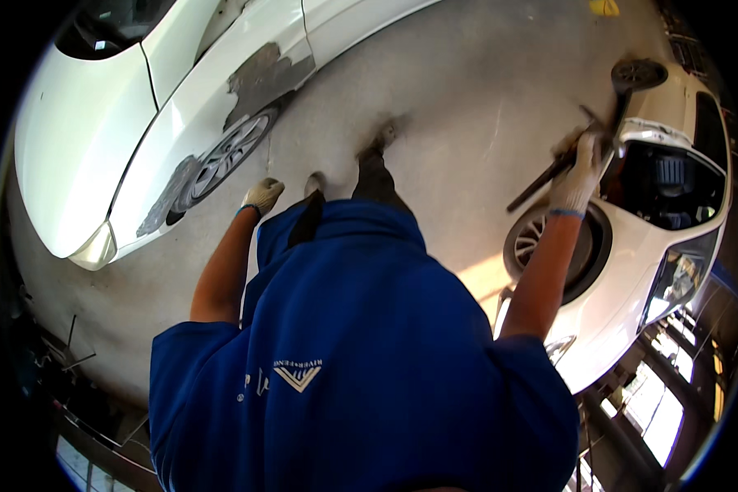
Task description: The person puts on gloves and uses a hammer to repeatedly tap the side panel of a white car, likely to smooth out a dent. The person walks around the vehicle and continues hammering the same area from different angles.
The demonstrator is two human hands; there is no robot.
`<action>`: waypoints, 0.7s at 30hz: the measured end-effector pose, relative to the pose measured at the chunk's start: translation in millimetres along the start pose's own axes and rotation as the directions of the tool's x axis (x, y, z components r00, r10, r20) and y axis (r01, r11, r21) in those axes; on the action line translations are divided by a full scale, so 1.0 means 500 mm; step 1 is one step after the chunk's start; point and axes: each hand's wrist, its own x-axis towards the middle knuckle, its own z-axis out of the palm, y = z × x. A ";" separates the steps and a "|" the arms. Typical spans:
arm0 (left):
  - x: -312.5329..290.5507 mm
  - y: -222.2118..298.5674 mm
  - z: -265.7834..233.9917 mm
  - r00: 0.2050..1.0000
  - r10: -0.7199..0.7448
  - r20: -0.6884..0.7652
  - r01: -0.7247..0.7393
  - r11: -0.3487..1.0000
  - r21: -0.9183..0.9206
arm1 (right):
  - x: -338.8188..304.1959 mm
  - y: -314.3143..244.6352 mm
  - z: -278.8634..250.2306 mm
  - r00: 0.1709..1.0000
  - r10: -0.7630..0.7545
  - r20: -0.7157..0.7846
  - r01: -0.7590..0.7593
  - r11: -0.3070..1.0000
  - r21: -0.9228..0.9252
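Observation:
My left hand (263, 196), in a pale work glove, hangs beside my body with its fingers curled and nothing showing out of them. Closest to it is the wheel (225, 156) of the white car on the left. Out to the right, my gloved right hand (580, 176) is closed around a dark cross-shaped metal tool (541, 182). Motion blurs the tool, and the hand covers part of it. Behind that hand, from this angle, stands a second white car (615, 283) with its wheel (589, 261) near my forearm.
Bare grey filler patches (264, 78) mark the left car's white body (82, 139) around the wheel arch. A concrete floor (459, 107) runs between the two cars. Through the right car's side opening, a dark interior (672, 176) shows. A yellow object (604, 7) lies far ahead.

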 end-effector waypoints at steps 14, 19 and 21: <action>-0.188 -0.571 0.090 0.933 -0.355 0.057 0.355 0.883 -0.307 | -0.511 0.424 -0.274 0.494 0.817 -0.298 -0.653 0.122 -0.748; -0.185 -0.701 0.120 0.863 -0.483 0.146 0.500 0.858 -0.120 | -0.782 0.370 -0.386 0.006 0.900 -0.435 -0.829 -0.238 -0.506; -0.162 -0.630 0.091 0.878 -0.446 0.174 0.438 0.895 0.087 | -0.849 0.346 -0.418 -0.041 0.919 -0.392 -0.970 -0.131 -0.204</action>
